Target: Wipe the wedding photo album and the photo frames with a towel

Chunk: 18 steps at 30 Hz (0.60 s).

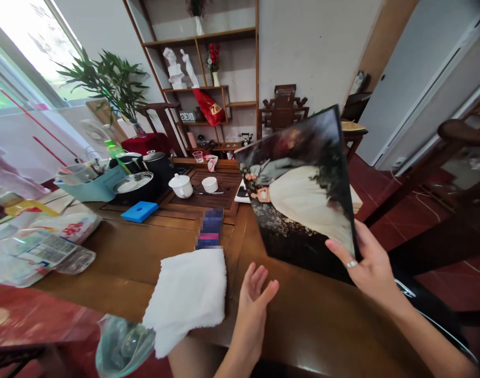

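My right hand grips a large framed wedding photo by its lower right edge, thumb on the front. The photo is tilted on its side above the table, showing a person in a wide white dress. My left hand hangs over the table with its fingers apart, holding nothing. Left of that hand lies a white towel, part of it drooping over the table's front edge. A dark blue item with a pink band, its surface blurred out, lies just beyond the towel.
The wooden table carries a white lidded bowl, a white cup, a blue block and a black kettle. Plastic bags and bottles crowd the left. A lined bin stands below the front edge.
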Available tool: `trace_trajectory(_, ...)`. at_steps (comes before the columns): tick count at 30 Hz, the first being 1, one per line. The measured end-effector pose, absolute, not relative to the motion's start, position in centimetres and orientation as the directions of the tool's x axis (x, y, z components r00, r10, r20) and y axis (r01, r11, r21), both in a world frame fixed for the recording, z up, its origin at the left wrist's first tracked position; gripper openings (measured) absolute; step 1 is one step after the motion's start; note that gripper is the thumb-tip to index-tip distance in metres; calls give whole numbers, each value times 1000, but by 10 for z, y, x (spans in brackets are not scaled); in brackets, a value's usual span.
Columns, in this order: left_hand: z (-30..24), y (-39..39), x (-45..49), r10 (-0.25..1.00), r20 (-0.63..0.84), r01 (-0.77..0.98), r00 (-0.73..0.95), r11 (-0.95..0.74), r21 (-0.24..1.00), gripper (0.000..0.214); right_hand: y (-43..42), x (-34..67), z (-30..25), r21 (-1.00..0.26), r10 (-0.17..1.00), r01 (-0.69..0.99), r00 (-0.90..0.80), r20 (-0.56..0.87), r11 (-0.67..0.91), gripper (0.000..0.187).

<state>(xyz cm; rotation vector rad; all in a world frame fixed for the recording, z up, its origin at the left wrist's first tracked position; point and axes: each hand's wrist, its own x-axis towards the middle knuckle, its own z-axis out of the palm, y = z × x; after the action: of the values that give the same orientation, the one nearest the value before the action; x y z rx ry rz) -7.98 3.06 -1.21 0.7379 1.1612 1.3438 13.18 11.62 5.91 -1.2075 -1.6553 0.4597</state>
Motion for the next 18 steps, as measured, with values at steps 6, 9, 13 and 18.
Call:
trace_trajectory(6,-8,31,-60,986,-59,-610,-155,-49,791,70,121,84,56,-989,994,-142,-101,51,37,59)
trace_trajectory(9,2,28,-66,933,-258,-690,-252,14,724,62,114,71,40,-950,959,-239,-247,-141,-201,62)
trace_trajectory(13,1,11,-85,854,-399,-740,-334,25,672,55,128,84,27,-937,789,3,-539,-295,-349,55)
trace_trajectory(18,-5,-11,-98,772,-476,-720,-422,35,694,53,189,108,46,-821,890,554,-432,-144,137,49)
